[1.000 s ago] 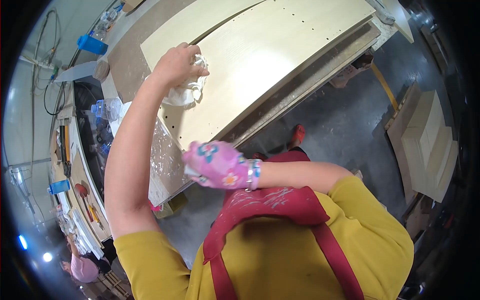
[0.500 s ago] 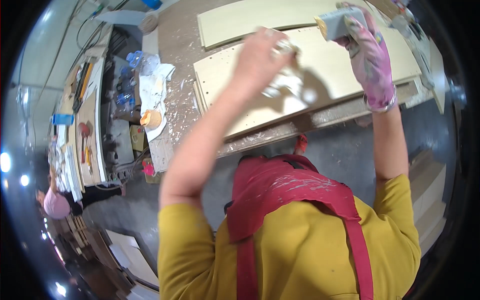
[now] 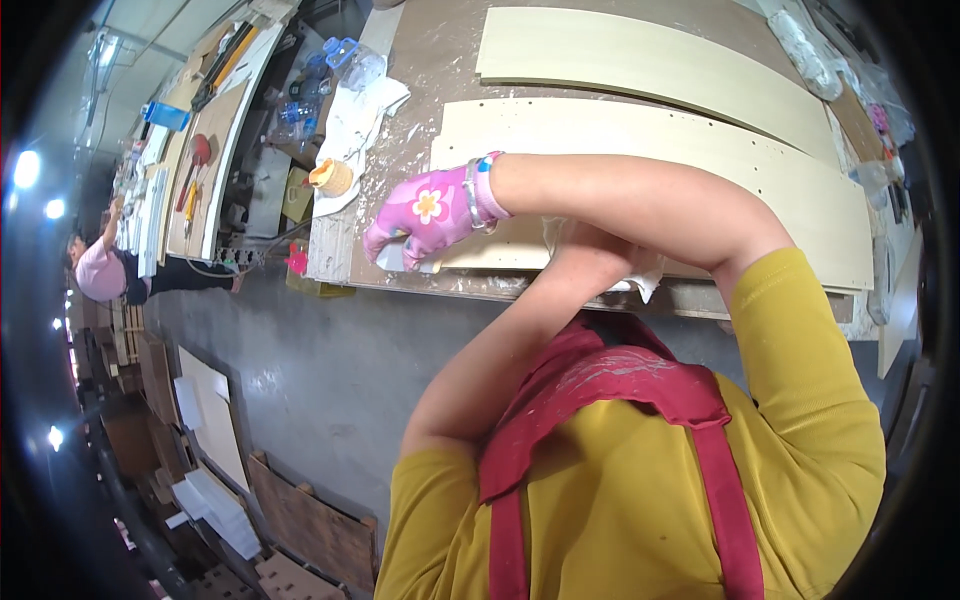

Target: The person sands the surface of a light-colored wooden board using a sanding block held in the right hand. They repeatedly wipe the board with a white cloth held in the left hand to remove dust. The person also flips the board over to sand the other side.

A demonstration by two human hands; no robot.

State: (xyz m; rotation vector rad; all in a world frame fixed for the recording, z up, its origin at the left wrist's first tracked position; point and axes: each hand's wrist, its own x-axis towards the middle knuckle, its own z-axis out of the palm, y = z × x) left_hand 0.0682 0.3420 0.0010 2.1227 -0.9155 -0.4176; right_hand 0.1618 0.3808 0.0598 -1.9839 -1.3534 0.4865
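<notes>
My right hand, in a pink flowered glove, reaches across to the left end of the near pale board. Its fingers close over a light grey block at the board's near left corner; most of the block is hidden beneath the glove. My bare left hand is under my right forearm, at the board's near edge. A crumpled white cloth shows around it, and its fingers are mostly covered.
A second pale board lies farther back on the dusty workbench. To the left are an orange-topped tub, a white rag and a large clear bottle. A person works at the far left.
My right hand has swung from the far right to the left end of the board with the block. My left hand has come down toward the near edge with the cloth. The view has shifted.
</notes>
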